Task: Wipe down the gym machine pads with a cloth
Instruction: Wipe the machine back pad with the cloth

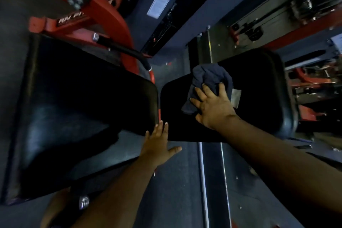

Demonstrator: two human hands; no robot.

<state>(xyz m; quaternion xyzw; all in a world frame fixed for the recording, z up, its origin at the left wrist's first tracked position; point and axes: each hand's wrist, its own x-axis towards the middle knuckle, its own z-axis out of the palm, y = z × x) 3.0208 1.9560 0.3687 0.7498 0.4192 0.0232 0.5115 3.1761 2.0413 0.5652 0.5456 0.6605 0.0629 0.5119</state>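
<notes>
A dark blue crumpled cloth (209, 79) lies on the black seat pad (259, 87) right of centre. My right hand (212, 105) presses down on the cloth with spread fingers, the fingertips sunk into its folds. A second, larger black pad (77, 102) fills the left half of the view, tilted. My left hand (159, 142) is flat with straight fingers, its fingertips at the gap between the corners of the two pads, holding nothing.
Red machine frame (103, 11) with a black handle bar (125, 52) stands behind the left pad. A weight stack and cables (277, 16) are at the upper right. Dark floor with a metal rail (203, 181) runs below the seat pad.
</notes>
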